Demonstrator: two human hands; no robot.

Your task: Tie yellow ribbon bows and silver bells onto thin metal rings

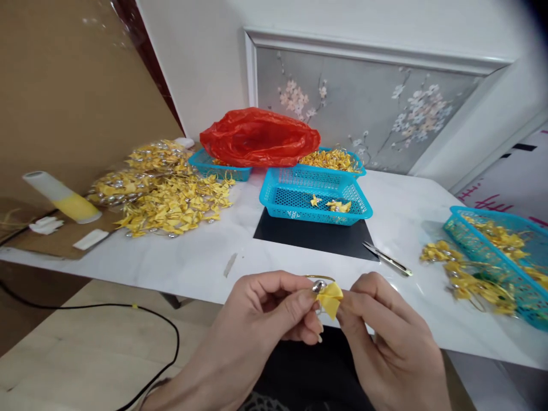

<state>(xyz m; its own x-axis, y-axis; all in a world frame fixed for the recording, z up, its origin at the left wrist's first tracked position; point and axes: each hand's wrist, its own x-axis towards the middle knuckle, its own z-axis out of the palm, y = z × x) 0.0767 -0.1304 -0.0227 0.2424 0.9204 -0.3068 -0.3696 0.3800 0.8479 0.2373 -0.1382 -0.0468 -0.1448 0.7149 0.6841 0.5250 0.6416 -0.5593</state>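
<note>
— What are the hands doing right now?

— The left hand (261, 314) and the right hand (385, 337) meet over the near table edge. Both are closed, fingertips pinching one small yellow bow (330, 298) between them; a silver bell (319, 286) sits at its left end, against the left thumb. A thin gold wire loop (320, 278) arcs just above the pinch, though I can't tell how it joins the bow.

— What could go wrong?

— The hold is only fingertips on a tiny, slick ribbon. I'd judge a little twist could pop the bell free or crush the bow's folds. And the pinch hangs off the white table (205, 268), so anything dropped would likely land in the lap or on the floor.

— What's around it?

— Just beyond the grip, a black mat (317, 237) carries a blue basket (314, 197) with a few bows in it. To the right of the grip lie small snips (387, 260), then a loose cluster of bows (462, 279) beside another blue basket (505, 257). Far to the left is a heap of finished bows (166, 197), with a red bag (259, 137) behind. Nothing lies between the hands and the near basket.
</note>
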